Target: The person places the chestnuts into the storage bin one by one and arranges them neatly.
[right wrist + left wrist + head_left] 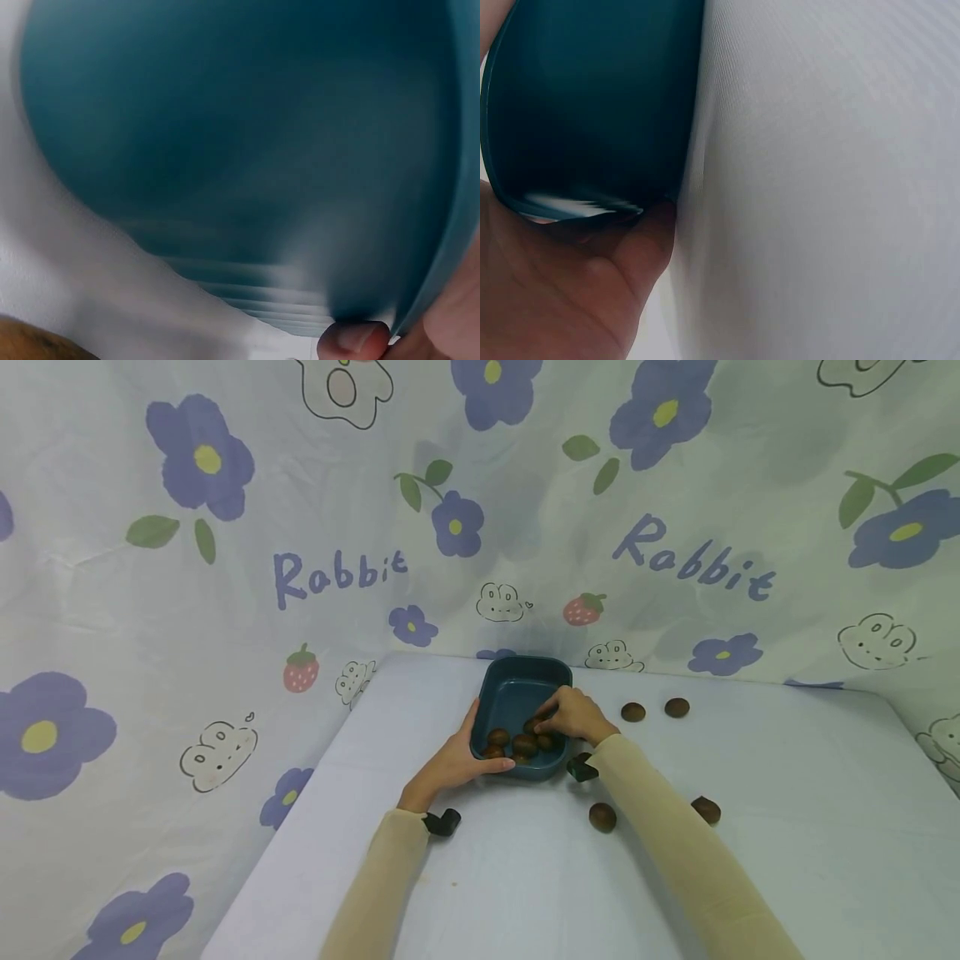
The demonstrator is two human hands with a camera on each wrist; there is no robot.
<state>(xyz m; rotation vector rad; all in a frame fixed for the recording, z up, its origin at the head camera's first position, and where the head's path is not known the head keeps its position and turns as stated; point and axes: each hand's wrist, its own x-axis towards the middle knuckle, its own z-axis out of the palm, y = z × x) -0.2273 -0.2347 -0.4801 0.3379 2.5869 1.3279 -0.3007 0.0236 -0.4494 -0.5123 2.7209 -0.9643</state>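
A dark teal rectangular box [517, 670] stands on the table, with several brown chestnuts [525, 744] gathered at its near end. My left hand [454, 762] grips the box's near left corner, thumb along the front wall and fingers along the left side. In the left wrist view the box's wall [592, 112] fills the upper left, above the palm. Over the right rim reaches my right hand [576, 716], its fingertips pinching a chestnut [532, 724] inside the box. The right wrist view shows mostly the box's outer wall [225, 150]; the pinching fingertips are hidden there.
On the white table [525, 877], right of the box, lie two chestnuts [633, 712] toward the back. Nearer the front are another chestnut [602, 817] and, beyond the right forearm, one more chestnut [706, 810]. A patterned curtain [525, 568] hangs behind the table and along its left.
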